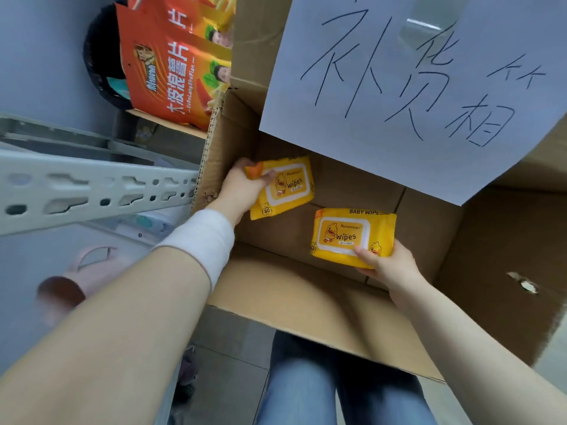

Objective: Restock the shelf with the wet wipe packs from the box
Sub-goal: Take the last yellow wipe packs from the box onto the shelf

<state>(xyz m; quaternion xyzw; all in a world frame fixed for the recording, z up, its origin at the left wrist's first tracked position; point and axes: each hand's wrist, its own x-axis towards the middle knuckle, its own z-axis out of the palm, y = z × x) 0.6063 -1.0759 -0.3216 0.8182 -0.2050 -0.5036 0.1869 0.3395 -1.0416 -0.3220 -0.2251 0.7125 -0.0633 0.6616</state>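
Note:
Both my hands are inside an open cardboard box [276,280]. My left hand [242,187] grips the upper left corner of a yellow wet wipe pack [287,187] near the box's left wall. My right hand [388,263] holds a second yellow wet wipe pack [349,233] by its lower right corner, thumb on its face. Both packs show a duck picture and the word "Wipes". A grey metal shelf upright [92,188] with punched slots runs along the left of the box.
A white paper sheet [414,81] with handwritten characters is stuck on the box's far flap. An orange snack carton [171,78] stands behind the box at the upper left, beside a black basket [98,72]. My knees in blue jeans [322,394] are below the box.

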